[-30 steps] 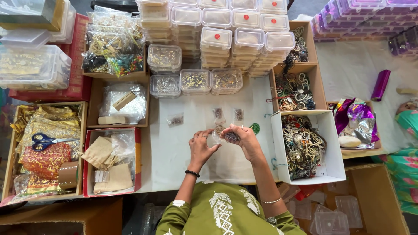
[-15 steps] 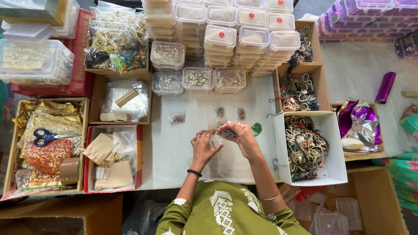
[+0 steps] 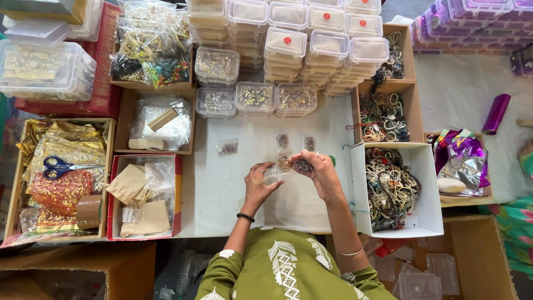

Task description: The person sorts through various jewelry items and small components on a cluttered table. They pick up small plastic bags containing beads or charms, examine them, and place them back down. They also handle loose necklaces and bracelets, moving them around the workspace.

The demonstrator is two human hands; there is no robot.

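Now | left hand (image 3: 260,186) pinches clear pouch (image 3: 276,172) | right hand (image 3: 321,173) grips small trinket (image 3: 302,165)

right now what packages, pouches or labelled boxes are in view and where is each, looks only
small clear pouch: between left hand and right hand.
stacked clear lidded boxes: top centre, some with round red stickers.
gold foil packets: left tray, under blue-handled scissors.
beige cloth pouches: red-edged box, lower left.
purple foil wrappers: far right.

The sleeve (image 3: 233,266) was olive green with white leaf embroidery, the scissors (image 3: 61,165) blue-handled, the counter (image 3: 222,189) white, the tube (image 3: 496,113) purple.
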